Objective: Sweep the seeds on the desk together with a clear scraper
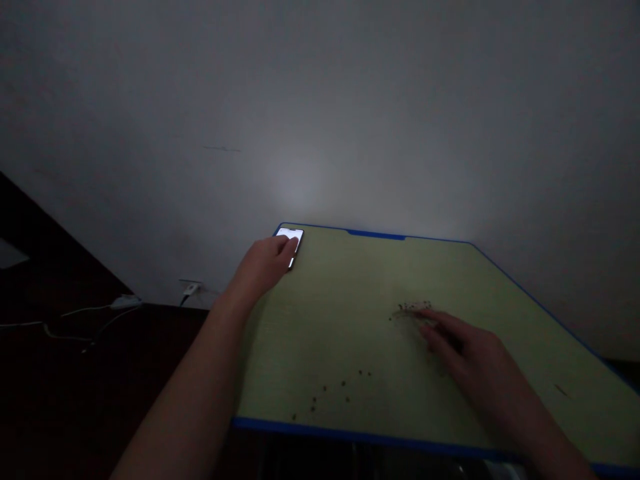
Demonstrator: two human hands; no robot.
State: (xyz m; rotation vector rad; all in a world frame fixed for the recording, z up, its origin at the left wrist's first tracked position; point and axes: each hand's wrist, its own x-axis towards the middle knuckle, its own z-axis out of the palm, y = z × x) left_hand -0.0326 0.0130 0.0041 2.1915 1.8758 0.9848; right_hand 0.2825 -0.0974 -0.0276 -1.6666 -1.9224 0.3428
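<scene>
My left hand (270,257) is at the far left corner of the table, its fingers curled and closed on the side of a lit smartphone (298,235), with the thumb over the screen. My right hand (463,347) is low over the right-middle of the tabletop. Its thumb and forefinger come close together in a pinch, and a faint, blurred thin thing shows at the fingertips; its kind is not clear. Just beyond those fingertips lies a cluster of small dark bits (415,305). Several more dark bits (343,383) are scattered near the table's front edge.
The pale yellow-green table (340,287) has a blue rim and stands against a grey wall (350,133). A thin dark sliver (563,391) lies at the right. White cables (95,310) and a wall socket with a plug (190,289) are at the left. The room is dim.
</scene>
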